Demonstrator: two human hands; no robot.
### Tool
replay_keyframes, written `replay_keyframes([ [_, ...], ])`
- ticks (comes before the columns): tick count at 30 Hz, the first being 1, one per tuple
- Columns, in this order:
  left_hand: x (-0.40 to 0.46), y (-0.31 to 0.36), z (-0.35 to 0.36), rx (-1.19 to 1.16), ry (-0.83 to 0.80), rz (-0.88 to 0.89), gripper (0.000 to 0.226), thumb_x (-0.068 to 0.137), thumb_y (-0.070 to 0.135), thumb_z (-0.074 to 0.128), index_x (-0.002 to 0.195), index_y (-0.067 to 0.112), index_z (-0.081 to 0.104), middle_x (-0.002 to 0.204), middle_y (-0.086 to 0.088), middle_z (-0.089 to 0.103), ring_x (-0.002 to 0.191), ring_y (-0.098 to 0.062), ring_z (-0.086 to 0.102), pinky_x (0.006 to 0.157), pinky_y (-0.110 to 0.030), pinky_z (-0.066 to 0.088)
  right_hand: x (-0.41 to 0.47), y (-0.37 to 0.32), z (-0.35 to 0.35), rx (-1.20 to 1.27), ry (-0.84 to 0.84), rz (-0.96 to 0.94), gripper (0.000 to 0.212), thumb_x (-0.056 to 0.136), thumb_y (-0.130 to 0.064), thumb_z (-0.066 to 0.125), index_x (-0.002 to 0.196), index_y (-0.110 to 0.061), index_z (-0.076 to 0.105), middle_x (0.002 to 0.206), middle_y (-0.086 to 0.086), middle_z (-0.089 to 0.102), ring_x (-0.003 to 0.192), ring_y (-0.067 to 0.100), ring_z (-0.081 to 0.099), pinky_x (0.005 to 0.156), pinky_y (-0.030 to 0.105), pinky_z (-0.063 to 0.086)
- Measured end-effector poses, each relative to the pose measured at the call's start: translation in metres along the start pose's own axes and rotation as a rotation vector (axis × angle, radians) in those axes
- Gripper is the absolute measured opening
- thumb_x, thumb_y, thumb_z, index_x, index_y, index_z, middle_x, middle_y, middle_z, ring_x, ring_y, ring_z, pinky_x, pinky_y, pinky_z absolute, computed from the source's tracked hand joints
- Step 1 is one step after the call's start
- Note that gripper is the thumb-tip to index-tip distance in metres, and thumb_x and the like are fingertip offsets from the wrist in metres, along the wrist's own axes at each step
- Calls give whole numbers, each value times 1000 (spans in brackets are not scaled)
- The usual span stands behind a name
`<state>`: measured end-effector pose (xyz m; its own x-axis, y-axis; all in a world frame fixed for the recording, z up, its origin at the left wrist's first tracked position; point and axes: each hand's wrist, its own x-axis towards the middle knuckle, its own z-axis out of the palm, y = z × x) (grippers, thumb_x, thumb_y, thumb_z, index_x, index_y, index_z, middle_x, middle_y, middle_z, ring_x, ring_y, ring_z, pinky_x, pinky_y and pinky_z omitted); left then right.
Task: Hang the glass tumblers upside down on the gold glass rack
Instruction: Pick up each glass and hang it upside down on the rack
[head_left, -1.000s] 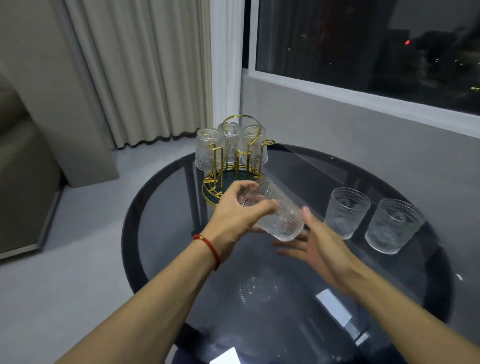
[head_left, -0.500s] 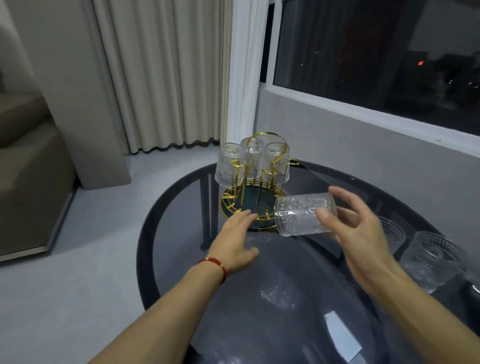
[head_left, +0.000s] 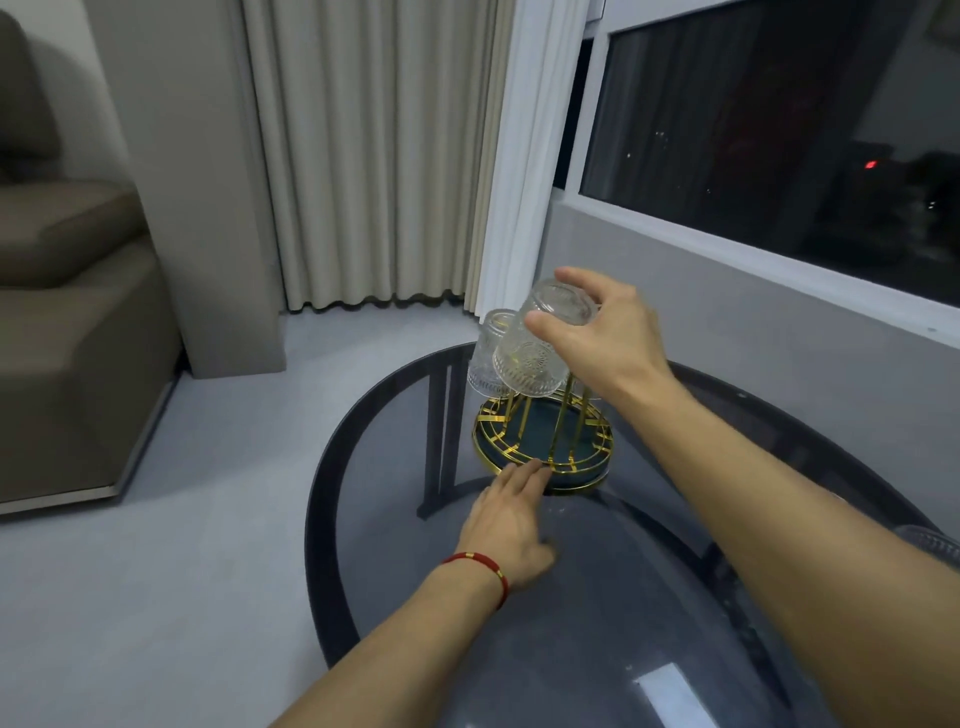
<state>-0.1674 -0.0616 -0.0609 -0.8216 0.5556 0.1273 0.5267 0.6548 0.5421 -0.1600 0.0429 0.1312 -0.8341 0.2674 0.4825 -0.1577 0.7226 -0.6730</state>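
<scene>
The gold glass rack (head_left: 542, 447) with its dark green round base stands on the far part of the round dark glass table (head_left: 374, 545). My right hand (head_left: 602, 338) grips a patterned glass tumbler (head_left: 535, 353) by its base, mouth down and slightly tilted, over the rack's gold prongs. Another tumbler (head_left: 488, 348) hangs upside down on the rack just behind it; other hung glasses are hidden by my hand. My left hand (head_left: 511, 519) lies flat on the table, fingertips touching the rack's front rim, holding nothing.
A further tumbler's rim (head_left: 930, 543) peeks out past my right forearm at the table's right edge. A low grey wall with a dark window runs behind the table. Curtains and a brown sofa (head_left: 67, 332) are to the left, across grey floor.
My right hand has turned the tumbler from lying sideways to mouth down and carried it over the rack. My left hand slid forward to the rack's base. My view shifted left.
</scene>
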Motion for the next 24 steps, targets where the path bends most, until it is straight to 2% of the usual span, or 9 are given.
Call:
replay_keyframes([
  [3,1,-1,1,5,1,5,89,84,26,72,159,22,23,169,3,19,156,-23,11,125,-47,21,6,8,16,-100,-14,6,71,83,-45,80,147,-24,60,147,3,65,138,26,57,114,51,48],
  [8,3,0,0,21,23,12,87,82,24,72,157,19,29,167,1,25,154,-24,18,121,-47,29,8,20,32,-180,-66,35,67,85,-43,78,146,-22,61,147,3,65,137,27,58,109,50,51],
  [11,3,2,-1,35,51,18,83,80,21,72,155,17,35,165,0,31,151,-24,24,119,-45,34,8,28,40,-219,-97,66,64,86,-44,76,144,-24,60,139,3,70,116,24,69,100,48,56],
  [13,3,4,-2,41,65,17,81,80,20,72,154,16,38,163,-1,34,149,-24,27,117,-45,36,7,31,45,-255,-121,84,62,87,-46,75,143,-25,60,129,4,73,104,22,69,96,47,58],
  [15,3,5,-2,48,73,17,80,80,19,72,153,15,39,162,-2,36,148,-25,29,116,-45,37,6,34,50,-310,-129,85,61,89,-51,72,143,-27,59,122,4,75,107,27,71,97,50,57],
  [17,2,6,-3,54,79,18,79,80,19,71,152,15,40,161,-2,37,148,-25,30,115,-45,38,7,35,53,-351,-138,94,59,92,-54,67,144,-27,56,120,4,75,115,31,69,105,52,51],
  [19,1,8,-3,70,88,20,78,81,18,71,152,16,40,161,-1,38,147,-25,30,113,-44,40,8,36,53,-385,-157,95,58,96,-54,62,146,-27,54,125,4,74,123,31,65,111,51,41],
  [24,-4,16,-2,132,96,8,75,83,17,68,152,14,39,162,-2,35,147,-28,31,110,-46,43,3,38,55,-487,-202,59,61,99,-59,51,152,-27,46,146,9,62,137,32,56,117,58,30],
])
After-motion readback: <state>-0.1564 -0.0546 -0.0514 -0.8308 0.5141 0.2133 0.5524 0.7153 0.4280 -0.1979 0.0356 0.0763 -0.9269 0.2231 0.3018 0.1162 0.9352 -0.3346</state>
